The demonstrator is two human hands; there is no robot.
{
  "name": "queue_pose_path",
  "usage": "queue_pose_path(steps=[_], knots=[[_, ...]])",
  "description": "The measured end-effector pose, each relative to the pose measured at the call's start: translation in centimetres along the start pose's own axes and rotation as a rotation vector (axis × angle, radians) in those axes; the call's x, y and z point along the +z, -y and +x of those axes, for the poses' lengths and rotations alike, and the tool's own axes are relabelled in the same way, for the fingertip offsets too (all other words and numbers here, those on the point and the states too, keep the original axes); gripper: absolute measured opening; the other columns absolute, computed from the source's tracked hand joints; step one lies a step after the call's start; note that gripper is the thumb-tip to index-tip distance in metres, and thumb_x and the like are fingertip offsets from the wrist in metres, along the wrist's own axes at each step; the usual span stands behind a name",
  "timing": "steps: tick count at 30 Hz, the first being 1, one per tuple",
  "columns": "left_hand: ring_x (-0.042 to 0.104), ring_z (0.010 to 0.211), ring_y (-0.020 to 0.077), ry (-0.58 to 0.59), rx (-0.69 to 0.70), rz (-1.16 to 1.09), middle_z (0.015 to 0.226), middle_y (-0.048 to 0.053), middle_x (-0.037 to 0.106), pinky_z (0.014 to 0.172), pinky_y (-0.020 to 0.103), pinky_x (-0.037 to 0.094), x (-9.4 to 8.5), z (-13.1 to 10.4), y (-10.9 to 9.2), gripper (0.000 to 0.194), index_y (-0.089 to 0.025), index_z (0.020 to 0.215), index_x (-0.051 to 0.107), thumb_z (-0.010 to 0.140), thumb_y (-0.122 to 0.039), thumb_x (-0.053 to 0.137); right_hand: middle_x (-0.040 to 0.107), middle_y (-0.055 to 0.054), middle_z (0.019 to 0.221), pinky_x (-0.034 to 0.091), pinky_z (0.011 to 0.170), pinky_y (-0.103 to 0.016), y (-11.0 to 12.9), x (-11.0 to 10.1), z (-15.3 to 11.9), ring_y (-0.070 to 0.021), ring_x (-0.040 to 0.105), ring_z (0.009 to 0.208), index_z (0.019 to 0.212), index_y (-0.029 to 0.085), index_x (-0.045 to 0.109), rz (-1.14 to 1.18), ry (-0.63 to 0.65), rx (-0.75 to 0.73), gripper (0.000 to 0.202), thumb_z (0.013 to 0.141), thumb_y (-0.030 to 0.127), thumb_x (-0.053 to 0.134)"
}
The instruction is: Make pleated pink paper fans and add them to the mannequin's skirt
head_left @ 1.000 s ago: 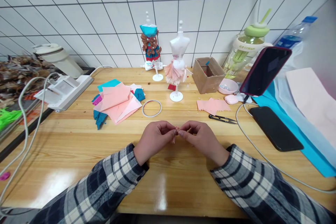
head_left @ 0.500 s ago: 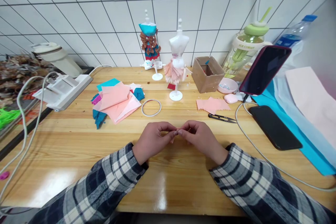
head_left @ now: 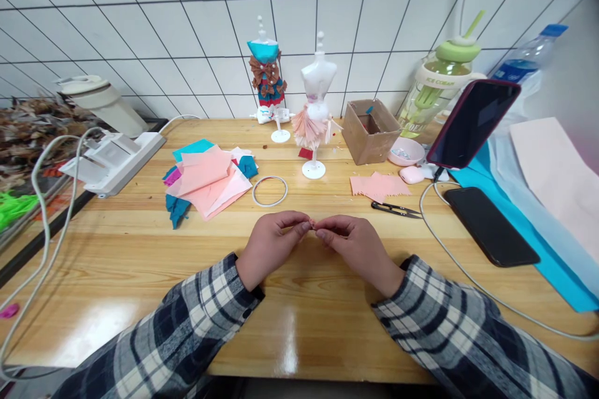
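Observation:
Just above the front middle of the table, my left hand (head_left: 271,240) and my right hand (head_left: 358,246) meet fingertip to fingertip. Between their pinched thumbs and forefingers is a small scrap of peach crepe paper (head_left: 312,223), mostly covered by the fingers. Beyond them stands a small white dress form (head_left: 319,78) with a pleated peach paper skirt (head_left: 309,128). A white ring (head_left: 270,191) lies ahead of my left hand. Peach paper with a jagged edge (head_left: 379,185) and black thread snips (head_left: 395,210) lie ahead of my right hand.
Stacked paper sheets (head_left: 206,177) lie at left, near a white power strip (head_left: 124,162). A dressed form (head_left: 266,78) stands at the back. At right are a cardboard box (head_left: 369,143), a pink dish (head_left: 406,152), a propped phone (head_left: 472,124), a flat phone (head_left: 491,226) and a cable (head_left: 449,255).
The left fingertips have risen slightly and shifted a little left, with the scrap now showing between the hands. The right hand is nearly where it was.

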State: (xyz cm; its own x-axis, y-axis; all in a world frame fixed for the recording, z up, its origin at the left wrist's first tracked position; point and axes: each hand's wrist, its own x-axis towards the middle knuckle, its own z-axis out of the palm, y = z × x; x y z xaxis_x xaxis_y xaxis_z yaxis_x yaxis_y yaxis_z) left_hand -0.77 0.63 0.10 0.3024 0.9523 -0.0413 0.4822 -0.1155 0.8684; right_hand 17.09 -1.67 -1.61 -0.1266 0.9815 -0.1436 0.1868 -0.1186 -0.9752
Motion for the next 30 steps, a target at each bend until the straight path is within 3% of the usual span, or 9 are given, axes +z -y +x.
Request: queue_pose_path(steps=[7,11,15,17,20,25,30], knots=[[0.066,0.082,0.0165,-0.004,0.124,0.042,0.091,0.004,0.073,0.074,0.025,0.049,-0.1,0.1,0.1,0.019,-0.018,0.089,0.072,0.085,-0.033,0.060,0.068,-0.003,0.073,0.052,0.053,-0.025,-0.1,-1.1,0.5,-0.0123,0.058,0.059,0.085,0.017,0.072,0.083,0.050,0.093,0.023,0.073,0.036,0.068],[0.065,0.083,0.0159,0.147,0.270,0.184,0.089,0.004,0.072,0.075,0.025,0.048,-0.5,-0.2,-0.2,0.018,-0.019,0.090,0.071,0.088,-0.029,0.056,0.066,-0.001,0.068,0.049,0.052,-0.025,-0.3,-1.9,0.7,-0.0116,0.057,0.055,0.082,0.017,0.071,-0.051,0.187,0.103,0.020,0.078,0.035,0.065],[0.063,0.085,0.0173,0.362,0.465,0.394,0.090,0.004,0.072,0.080,0.030,0.045,-1.0,-0.2,-0.5,0.022,-0.021,0.093,0.072,0.092,-0.028,0.051,0.069,-0.001,0.076,0.046,0.066,-0.027,-0.2,-2.4,0.9,-0.0142,0.061,0.069,0.081,0.020,0.072,-0.419,0.269,-0.171,0.013,0.082,0.020,0.060],[0.063,0.084,0.0172,0.420,0.530,0.472,0.088,0.004,0.071,0.086,0.033,0.043,-1.1,-0.1,-0.6,0.023,-0.022,0.092,0.072,0.093,-0.030,0.050,0.070,0.000,0.081,0.044,0.071,-0.027,0.0,-2.6,0.8,-0.0150,0.061,0.077,0.083,0.022,0.073,-0.571,0.321,-0.320,0.018,0.084,0.014,0.057],[0.062,0.081,0.0169,0.460,0.572,0.541,0.083,0.003,0.071,0.091,0.035,0.040,-1.1,-0.1,-0.7,0.022,-0.022,0.090,0.072,0.092,-0.030,0.051,0.070,0.000,0.084,0.043,0.072,-0.027,0.2,-2.8,0.8,-0.0146,0.061,0.079,0.087,0.022,0.072,-0.673,0.407,-0.408,0.022,0.087,0.012,0.052],[0.062,0.080,0.0184,0.468,0.575,0.628,0.080,0.004,0.071,0.088,0.036,0.040,-0.6,-0.3,-0.9,0.020,-0.021,0.085,0.071,0.089,-0.024,0.052,0.067,-0.002,0.083,0.041,0.069,-0.028,0.6,-2.6,0.1,-0.0160,0.058,0.078,0.085,0.021,0.070,-0.902,0.328,-0.531,0.017,0.087,0.015,0.054],[0.060,0.070,0.0197,0.369,0.477,0.699,0.070,0.005,0.068,0.070,0.033,0.042,0.2,-0.6,-0.9,0.015,-0.018,0.072,0.068,0.079,-0.018,0.055,0.062,-0.006,0.080,0.040,0.068,-0.031,1.2,-1.2,-1.3,-0.0190,0.052,0.078,0.080,0.018,0.064,-1.147,0.213,-0.697,0.014,0.088,0.020,0.053]])
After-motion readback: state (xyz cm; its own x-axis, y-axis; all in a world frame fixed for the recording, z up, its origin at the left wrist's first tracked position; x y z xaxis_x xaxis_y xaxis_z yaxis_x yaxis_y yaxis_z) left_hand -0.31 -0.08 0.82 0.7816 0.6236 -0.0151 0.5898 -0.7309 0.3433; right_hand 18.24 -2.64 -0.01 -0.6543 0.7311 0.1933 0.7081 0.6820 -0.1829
